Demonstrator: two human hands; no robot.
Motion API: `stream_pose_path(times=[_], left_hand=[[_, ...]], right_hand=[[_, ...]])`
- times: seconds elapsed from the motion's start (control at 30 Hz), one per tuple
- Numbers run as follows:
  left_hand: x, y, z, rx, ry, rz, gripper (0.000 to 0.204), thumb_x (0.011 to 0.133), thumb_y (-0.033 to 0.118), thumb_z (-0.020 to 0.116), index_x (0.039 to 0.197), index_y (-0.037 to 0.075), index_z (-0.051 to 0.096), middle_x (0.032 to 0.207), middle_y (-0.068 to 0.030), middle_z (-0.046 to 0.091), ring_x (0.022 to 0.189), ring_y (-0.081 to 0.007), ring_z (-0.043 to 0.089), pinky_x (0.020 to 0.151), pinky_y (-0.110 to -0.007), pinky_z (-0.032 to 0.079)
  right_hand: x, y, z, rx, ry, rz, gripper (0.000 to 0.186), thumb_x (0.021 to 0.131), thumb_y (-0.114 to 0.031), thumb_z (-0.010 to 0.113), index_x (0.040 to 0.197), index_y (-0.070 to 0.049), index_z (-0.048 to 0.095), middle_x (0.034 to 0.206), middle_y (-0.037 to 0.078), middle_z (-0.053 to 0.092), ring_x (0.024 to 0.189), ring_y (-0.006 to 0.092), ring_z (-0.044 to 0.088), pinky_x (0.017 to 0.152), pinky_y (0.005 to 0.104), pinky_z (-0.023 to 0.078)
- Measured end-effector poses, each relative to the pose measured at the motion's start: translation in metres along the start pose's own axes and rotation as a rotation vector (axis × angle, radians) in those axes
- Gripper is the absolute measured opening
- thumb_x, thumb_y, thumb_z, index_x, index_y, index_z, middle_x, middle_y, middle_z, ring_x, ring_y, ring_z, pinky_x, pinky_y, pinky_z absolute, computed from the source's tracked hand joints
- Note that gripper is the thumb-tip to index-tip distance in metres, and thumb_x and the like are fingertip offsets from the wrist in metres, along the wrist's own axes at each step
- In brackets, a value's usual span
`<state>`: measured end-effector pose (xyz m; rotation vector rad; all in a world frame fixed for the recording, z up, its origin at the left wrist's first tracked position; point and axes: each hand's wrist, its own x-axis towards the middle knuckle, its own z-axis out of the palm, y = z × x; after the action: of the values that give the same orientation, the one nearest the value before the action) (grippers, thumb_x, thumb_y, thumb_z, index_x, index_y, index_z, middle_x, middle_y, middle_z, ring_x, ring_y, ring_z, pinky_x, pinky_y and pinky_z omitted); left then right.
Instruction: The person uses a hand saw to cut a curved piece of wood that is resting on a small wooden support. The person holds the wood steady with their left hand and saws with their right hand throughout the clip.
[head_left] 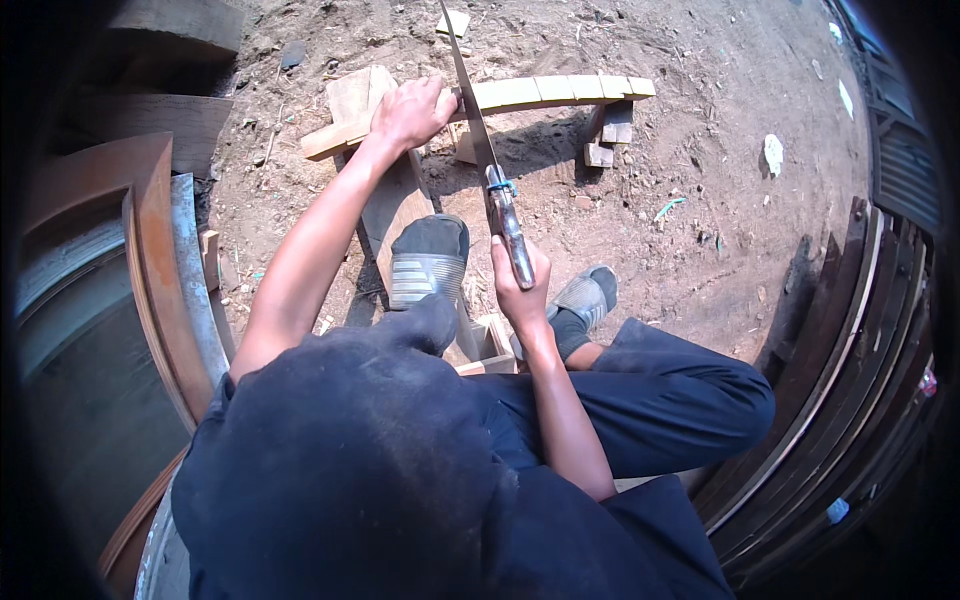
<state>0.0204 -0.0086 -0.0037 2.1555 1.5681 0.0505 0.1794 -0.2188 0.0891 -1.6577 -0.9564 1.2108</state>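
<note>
A handsaw (478, 138) stands with its long blade pointing away from me, and my right hand (526, 290) is closed round its handle. The blade crosses a long pale wooden strip (560, 89), which has several crosswise lines along its right part. My left hand (412, 112) grips this strip just left of the blade, fingers wrapped over it. Whether the teeth are inside the wood, I cannot tell. Under the strip's left part lies a wide board (398, 225), with my sandalled left foot (430, 262) on it. Small wood blocks (612, 132) stand below the right end.
Wooden frames (150, 230) and thick timber (150, 125) stand at the left. Long dark planks (840, 370) are stacked at the right. My right foot (588, 295) rests on the dirt ground (700, 250), where scraps lie. A small wooden box-like piece (490, 345) is between my legs.
</note>
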Motion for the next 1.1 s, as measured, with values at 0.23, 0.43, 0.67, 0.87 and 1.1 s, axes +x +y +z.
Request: stream_pose_path(times=[0.23,0.43,0.67,0.87,1.1], left_hand=[[0.002,0.003,0.0,-0.05,0.127,0.06,0.037,0.093,0.038,0.045,0.093,0.001,0.053,0.094,-0.0193,0.062,0.094,-0.0372,0.06,0.081,-0.049,0.047],[0.002,-0.001,0.0,-0.003,0.045,0.009,0.04,0.093,0.041,0.045,0.105,0.004,0.055,0.109,-0.0172,0.063,0.105,-0.0344,0.059,0.089,-0.047,0.047],[-0.001,-0.004,0.003,0.01,0.098,0.055,0.037,0.093,0.038,0.045,0.096,0.002,0.051,0.097,-0.0196,0.062,0.095,-0.0373,0.06,0.081,-0.048,0.047],[0.002,-0.004,0.007,-0.019,0.117,0.062,0.037,0.093,0.038,0.045,0.096,0.002,0.052,0.098,-0.0198,0.062,0.096,-0.0373,0.06,0.082,-0.048,0.047],[-0.003,-0.005,0.009,0.006,0.216,0.109,0.037,0.093,0.038,0.045,0.095,0.002,0.052,0.094,-0.0189,0.063,0.092,-0.0371,0.061,0.08,-0.048,0.047]], right_hand=[[-0.005,0.019,-0.002,-0.077,0.015,-0.081,0.021,0.089,-0.007,0.058,0.07,0.001,0.054,0.056,0.005,0.047,0.051,0.0097,0.043,0.047,0.0302,0.034],[-0.014,0.027,-0.004,-0.124,0.025,-0.11,0.019,0.089,-0.007,0.058,0.073,0.002,0.056,0.057,0.005,0.049,0.053,0.0095,0.046,0.048,0.0297,0.035],[0.006,0.013,0.004,-0.04,0.005,-0.033,0.024,0.091,-0.008,0.057,0.069,0.001,0.052,0.055,0.003,0.045,0.05,0.0088,0.039,0.046,0.0302,0.031],[-0.01,0.019,-0.001,-0.108,0.032,-0.097,0.021,0.089,-0.007,0.06,0.071,0.002,0.055,0.055,0.007,0.05,0.05,0.0109,0.045,0.047,0.032,0.034],[-0.012,0.02,-0.002,-0.098,0.02,-0.091,0.02,0.089,-0.007,0.058,0.071,0.002,0.055,0.056,0.006,0.049,0.05,0.0108,0.045,0.047,0.0317,0.035]])
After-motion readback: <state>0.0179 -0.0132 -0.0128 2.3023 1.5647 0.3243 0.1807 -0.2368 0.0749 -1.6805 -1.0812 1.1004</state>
